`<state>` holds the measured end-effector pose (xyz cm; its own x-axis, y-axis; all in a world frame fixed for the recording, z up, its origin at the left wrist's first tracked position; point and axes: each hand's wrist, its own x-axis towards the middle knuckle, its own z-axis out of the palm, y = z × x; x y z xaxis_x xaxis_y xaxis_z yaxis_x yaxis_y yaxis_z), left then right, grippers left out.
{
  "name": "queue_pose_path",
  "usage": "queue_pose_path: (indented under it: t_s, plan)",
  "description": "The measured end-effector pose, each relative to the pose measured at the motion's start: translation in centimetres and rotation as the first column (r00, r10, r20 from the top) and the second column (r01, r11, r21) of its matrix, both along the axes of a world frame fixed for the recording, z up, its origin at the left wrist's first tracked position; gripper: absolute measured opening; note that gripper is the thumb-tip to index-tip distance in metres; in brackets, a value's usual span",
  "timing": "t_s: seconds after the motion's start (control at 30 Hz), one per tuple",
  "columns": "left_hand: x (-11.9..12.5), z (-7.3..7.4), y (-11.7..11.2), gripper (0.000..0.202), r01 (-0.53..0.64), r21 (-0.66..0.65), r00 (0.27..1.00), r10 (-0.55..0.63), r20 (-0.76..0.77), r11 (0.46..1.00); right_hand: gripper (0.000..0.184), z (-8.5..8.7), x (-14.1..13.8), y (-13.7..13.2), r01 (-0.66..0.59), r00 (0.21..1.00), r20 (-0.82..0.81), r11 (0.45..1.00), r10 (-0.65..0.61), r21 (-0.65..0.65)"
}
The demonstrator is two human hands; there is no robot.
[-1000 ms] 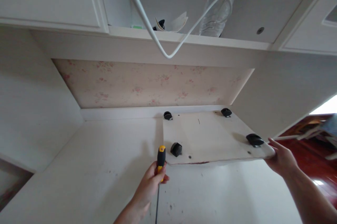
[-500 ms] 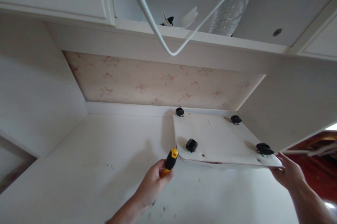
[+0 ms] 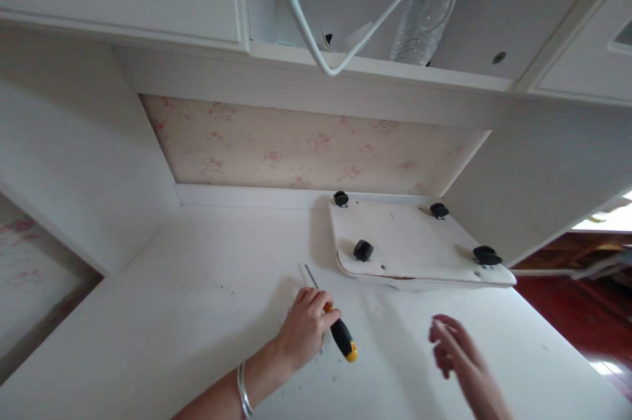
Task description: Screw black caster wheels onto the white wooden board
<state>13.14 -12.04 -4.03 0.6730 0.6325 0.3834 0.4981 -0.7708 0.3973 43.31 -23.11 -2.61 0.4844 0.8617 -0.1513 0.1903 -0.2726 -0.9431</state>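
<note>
My left hand [image 3: 307,326] is closed around a screwdriver [image 3: 342,337] with a black and yellow handle. Its thin metal shaft points up and away, and the handle slants toward the lower right. A bracelet circles that wrist. To the right, my right hand [image 3: 459,355] hangs over the white desktop [image 3: 237,249], fingers loosely bent and apart, somewhat blurred, with nothing visible in it. Beyond both hands a white board [image 3: 409,236] lies with its wheels up. Black casters [image 3: 363,250] stand at its corners, and some small holes show in it.
Above is an open shelf [image 3: 385,70] with a clear plastic bottle [image 3: 419,25]. A white cable [image 3: 316,54] dangles in front of it. Side panels [image 3: 538,163] enclose the desktop left and right. Flowered wallpaper [image 3: 306,143] covers the back; red flooring [image 3: 557,315] shows at right.
My right hand has let go of the board's right corner and moved left, nearer to me. In my left hand the screwdriver has turned, its handle now pointing lower right and its shaft showing.
</note>
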Motion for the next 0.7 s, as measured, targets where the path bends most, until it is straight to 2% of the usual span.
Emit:
queue_pose_path:
  t_s: [0.03,0.07,0.1,0.17,0.23,0.33,0.43,0.6,0.7]
  plan:
    - [0.2,-0.4,0.1,0.026,0.013,0.004,1.0,-0.013,-0.013,1.0,0.059,-0.5,-3.1,-0.1,-0.14,0.989,0.033,0.988,0.142,-0.061]
    - [0.5,-0.7,0.1,0.024,0.028,0.005,0.999,-0.028,-0.02,1.0,0.06,-1.0,-6.1,-0.1,-0.275,0.956,0.075,0.953,0.285,-0.124]
    - [0.8,-0.9,0.2,0.023,0.044,0.008,0.999,-0.044,-0.03,0.999,0.061,-1.6,-8.8,0.1,-0.344,0.916,0.162,0.926,0.367,-0.153]
    - [1.3,-1.0,0.3,0.02,0.076,0.008,0.996,-0.076,-0.045,0.997,0.06,-2.6,-12.8,0.9,-0.391,0.828,0.351,0.898,0.438,-0.201]
    - [1.7,-1.0,0.4,0.019,0.09,-0.006,0.995,-0.091,-0.046,0.996,0.052,-3.5,-15.2,1.8,-0.356,0.806,0.422,0.91,0.415,-0.213]
    - [1.7,-1.1,0.4,0.029,0.062,-0.048,0.998,-0.062,-0.009,0.997,0.044,-4.6,-16.1,3.0,-0.267,0.775,0.523,0.934,0.354,-0.238]
    - [0.5,-1.1,0.2,0.041,-0.024,-0.11,0.998,0.03,0.059,0.994,0.041,-4.9,-15.6,4.2,-0.188,0.707,0.634,0.948,0.313,-0.259]
    - [-4.4,-0.9,0.2,0.014,-0.222,-0.259,0.954,0.264,0.141,0.94,0.04,-4.9,-15.1,6.0,-0.105,0.609,0.752,0.966,0.251,-0.238]
    - [-7.7,-1.2,0.6,0.028,-0.296,-0.364,0.917,0.37,0.15,0.883,0.042,-5.2,-15.2,6.6,-0.072,0.587,0.779,0.973,0.219,-0.219]
